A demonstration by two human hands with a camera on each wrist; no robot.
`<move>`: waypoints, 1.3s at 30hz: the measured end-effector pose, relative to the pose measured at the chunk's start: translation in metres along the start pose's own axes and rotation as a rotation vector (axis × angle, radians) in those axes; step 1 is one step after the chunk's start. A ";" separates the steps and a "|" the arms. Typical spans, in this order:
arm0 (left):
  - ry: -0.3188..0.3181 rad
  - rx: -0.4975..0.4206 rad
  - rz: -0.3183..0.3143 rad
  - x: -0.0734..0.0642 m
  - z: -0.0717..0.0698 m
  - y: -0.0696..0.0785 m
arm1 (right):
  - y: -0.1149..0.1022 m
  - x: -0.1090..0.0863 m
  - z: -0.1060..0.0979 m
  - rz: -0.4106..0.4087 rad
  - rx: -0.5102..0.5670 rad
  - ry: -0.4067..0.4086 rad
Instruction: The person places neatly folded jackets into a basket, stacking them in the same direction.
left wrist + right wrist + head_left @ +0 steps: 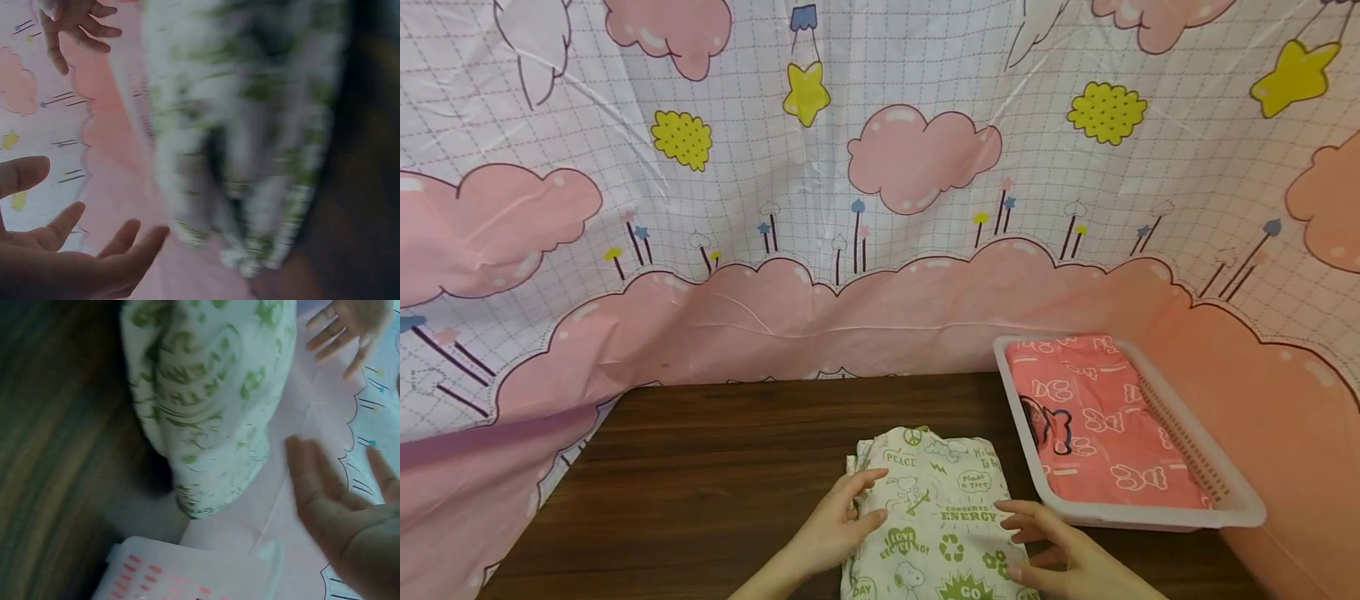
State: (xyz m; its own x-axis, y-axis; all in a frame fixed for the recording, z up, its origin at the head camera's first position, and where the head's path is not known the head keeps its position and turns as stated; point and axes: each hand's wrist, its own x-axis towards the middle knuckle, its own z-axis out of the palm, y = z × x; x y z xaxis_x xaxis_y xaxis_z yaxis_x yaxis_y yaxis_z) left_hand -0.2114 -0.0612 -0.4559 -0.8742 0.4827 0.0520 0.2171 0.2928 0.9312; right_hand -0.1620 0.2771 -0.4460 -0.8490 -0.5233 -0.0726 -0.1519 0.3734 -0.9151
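A folded white cloth (951, 521) with green Snoopy and recycling prints lies on the dark wooden table, stacked in several layers. My left hand (835, 525) hovers at its left edge, fingers spread and relaxed. Over on the right side, my right hand (1067, 550) is held with loosely bent fingers and nothing in them. Both wrist views show the hands apart from the cloth: the left hand (75, 262) beside its bulky folded layers (237, 125), the right hand (344, 519) beside its rounded folded end (212, 412).
To the right of the cloth stands a white plastic basket (1187, 515) with slotted walls. Inside it lies a folded pink cloth (1097, 442) with white bow prints. A printed curtain (820, 317) with clouds and stars encloses the wooden table (700, 467) behind and at the sides.
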 end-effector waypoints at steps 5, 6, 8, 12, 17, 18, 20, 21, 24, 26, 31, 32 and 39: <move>0.035 0.024 -0.111 -0.013 -0.003 -0.028 | 0.018 -0.002 0.004 0.159 -0.066 0.047; 0.040 0.011 -0.145 -0.014 -0.003 -0.033 | 0.023 -0.002 0.005 0.176 -0.074 0.073; 0.043 -0.026 -0.203 -0.015 -0.004 -0.044 | 0.032 -0.001 0.010 0.191 -0.075 0.126; 0.033 -0.131 -0.309 -0.013 -0.007 -0.062 | 0.049 0.006 0.022 0.208 -0.010 0.176; 0.009 -0.247 -0.358 -0.007 -0.010 -0.073 | 0.061 0.014 0.029 0.205 0.150 0.150; -0.005 -0.265 -0.364 -0.005 -0.010 -0.073 | 0.062 0.016 0.029 0.203 0.171 0.146; -0.029 -0.295 -0.377 -0.003 -0.010 -0.074 | 0.062 0.020 0.028 0.218 0.187 0.153; -0.040 -0.309 -0.383 -0.002 -0.010 -0.074 | 0.063 0.022 0.027 0.231 0.177 0.162; -0.060 -0.342 -0.394 0.002 -0.009 -0.074 | 0.063 0.027 0.024 0.264 0.185 0.178; -0.077 -0.371 -0.396 0.004 -0.008 -0.073 | 0.064 0.029 0.021 0.276 0.198 0.179; -0.129 -0.421 -0.394 0.007 -0.005 -0.069 | 0.066 0.033 0.018 0.273 0.238 0.152; -0.143 -0.430 -0.387 0.006 -0.005 -0.070 | 0.065 0.034 0.019 0.268 0.232 0.144; -0.315 -0.469 -0.302 0.001 -0.004 -0.072 | 0.062 0.040 0.024 0.218 0.194 0.065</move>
State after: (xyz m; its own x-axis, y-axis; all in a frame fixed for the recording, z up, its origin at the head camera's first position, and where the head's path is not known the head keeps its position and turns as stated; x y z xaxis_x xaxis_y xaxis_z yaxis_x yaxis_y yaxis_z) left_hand -0.2299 -0.0847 -0.5213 -0.6820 0.6757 -0.2799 -0.2946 0.0964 0.9507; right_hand -0.1931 0.2609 -0.5148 -0.8826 -0.3940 -0.2563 0.1321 0.3153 -0.9397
